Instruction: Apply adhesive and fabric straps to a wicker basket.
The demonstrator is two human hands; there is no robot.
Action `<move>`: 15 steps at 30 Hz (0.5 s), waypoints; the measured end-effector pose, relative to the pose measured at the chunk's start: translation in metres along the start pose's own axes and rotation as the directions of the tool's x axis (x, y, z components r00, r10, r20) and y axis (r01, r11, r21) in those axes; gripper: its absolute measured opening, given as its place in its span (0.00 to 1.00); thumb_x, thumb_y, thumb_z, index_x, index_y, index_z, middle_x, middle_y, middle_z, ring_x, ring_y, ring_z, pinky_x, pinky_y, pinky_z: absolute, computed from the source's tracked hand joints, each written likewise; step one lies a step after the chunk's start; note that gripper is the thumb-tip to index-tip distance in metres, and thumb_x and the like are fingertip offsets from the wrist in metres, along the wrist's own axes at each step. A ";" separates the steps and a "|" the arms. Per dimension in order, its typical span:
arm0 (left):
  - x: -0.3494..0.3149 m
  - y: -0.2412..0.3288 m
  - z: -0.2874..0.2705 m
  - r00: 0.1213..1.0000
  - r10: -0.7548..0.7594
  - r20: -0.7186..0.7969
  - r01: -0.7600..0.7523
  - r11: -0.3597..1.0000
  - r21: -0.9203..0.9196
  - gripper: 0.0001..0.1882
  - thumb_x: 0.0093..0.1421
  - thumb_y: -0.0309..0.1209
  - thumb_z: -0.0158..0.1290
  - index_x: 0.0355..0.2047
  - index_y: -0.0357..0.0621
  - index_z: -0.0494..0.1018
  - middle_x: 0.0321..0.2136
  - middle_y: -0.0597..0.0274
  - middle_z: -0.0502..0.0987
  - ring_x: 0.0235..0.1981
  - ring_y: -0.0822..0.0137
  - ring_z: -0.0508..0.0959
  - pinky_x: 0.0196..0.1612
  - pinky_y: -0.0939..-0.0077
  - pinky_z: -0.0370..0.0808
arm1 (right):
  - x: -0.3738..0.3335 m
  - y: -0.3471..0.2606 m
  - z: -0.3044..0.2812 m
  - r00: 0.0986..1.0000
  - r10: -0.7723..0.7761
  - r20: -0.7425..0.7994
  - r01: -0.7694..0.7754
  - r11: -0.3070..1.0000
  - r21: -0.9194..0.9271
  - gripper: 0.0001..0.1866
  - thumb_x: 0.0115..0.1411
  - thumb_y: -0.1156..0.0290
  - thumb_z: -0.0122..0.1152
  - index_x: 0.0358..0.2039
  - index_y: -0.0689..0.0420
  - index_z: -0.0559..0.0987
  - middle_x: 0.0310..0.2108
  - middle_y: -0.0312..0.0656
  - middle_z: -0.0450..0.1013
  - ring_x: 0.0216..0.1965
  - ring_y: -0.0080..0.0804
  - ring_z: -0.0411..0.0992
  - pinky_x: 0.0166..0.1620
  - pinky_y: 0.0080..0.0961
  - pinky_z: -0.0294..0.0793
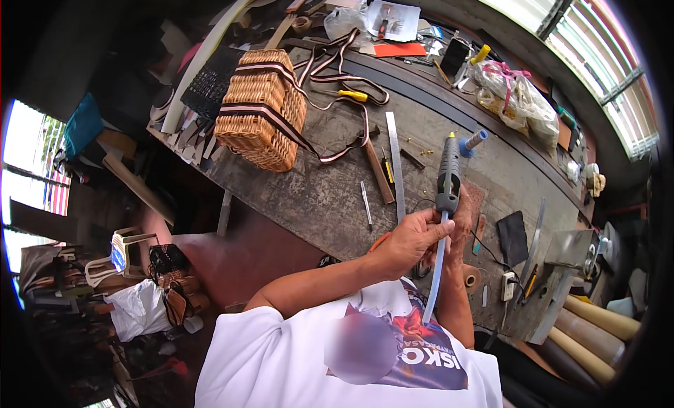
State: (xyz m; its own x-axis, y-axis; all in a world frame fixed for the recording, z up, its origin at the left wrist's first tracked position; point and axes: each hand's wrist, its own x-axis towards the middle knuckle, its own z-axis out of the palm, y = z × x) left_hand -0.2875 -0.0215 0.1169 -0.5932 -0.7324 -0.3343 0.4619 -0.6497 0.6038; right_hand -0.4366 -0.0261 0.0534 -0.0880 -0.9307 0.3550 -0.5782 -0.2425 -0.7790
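In front of my chest I hold a grey hot glue gun (449,175), its yellow-green nozzle pointing to the far side of the bench. A long translucent glue stick (436,281) runs out of its rear end, toward my shirt. The fingers of my left hand (415,241) pinch that stick just behind the gun. My right hand (460,222) is closed at the gun's handle, partly hidden behind the gun and my left hand. To the left on the bench stands a woven wicker basket (263,147) with striped straps (365,130) trailing from it.
On the worn workbench (281,197) lie a metal ruler (397,162), a hammer (378,170), a white pen (366,206) and a small screwdriver (387,168). A blue spool (477,140) stands beyond the gun. A black cord runs near a white power outlet (508,285). Plastic bags (516,102) sit far right.
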 end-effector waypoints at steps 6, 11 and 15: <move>-0.021 0.015 -0.025 0.999 -0.007 -0.046 -0.001 0.986 -0.164 0.14 0.71 0.39 0.50 0.46 0.40 0.72 0.31 0.60 0.79 0.23 0.73 0.77 0.26 0.79 0.74 | -0.004 -0.009 0.047 0.861 0.435 0.264 -0.503 0.810 0.301 0.29 0.61 0.69 0.57 0.62 0.61 0.66 0.44 0.49 0.73 0.44 0.38 0.75 0.46 0.32 0.75; -0.039 0.035 -0.055 0.999 -0.002 -0.041 0.002 1.000 0.013 0.20 0.72 0.35 0.48 0.57 0.33 0.68 0.44 0.52 0.80 0.32 0.71 0.80 0.33 0.78 0.77 | 0.004 -0.033 0.084 0.887 0.336 0.318 -0.444 0.813 0.377 0.24 0.58 0.70 0.60 0.55 0.59 0.71 0.29 0.38 0.74 0.29 0.32 0.75 0.33 0.28 0.76; -0.068 0.090 -0.086 0.998 -0.068 -0.006 0.066 0.936 0.346 0.20 0.72 0.35 0.48 0.58 0.32 0.69 0.44 0.56 0.81 0.30 0.75 0.79 0.31 0.79 0.77 | 0.017 -0.067 0.113 0.898 0.321 0.300 -0.406 0.868 0.286 0.18 0.56 0.71 0.66 0.47 0.60 0.73 0.28 0.38 0.73 0.27 0.29 0.71 0.31 0.27 0.72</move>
State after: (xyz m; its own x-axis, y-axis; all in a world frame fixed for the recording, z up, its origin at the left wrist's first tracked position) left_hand -0.1492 -0.0478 0.1318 -0.6196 -0.6873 -0.3791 0.1651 -0.5862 0.7932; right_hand -0.3076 -0.0565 0.0531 -0.0210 -0.9961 -0.0862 -0.2338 0.0887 -0.9682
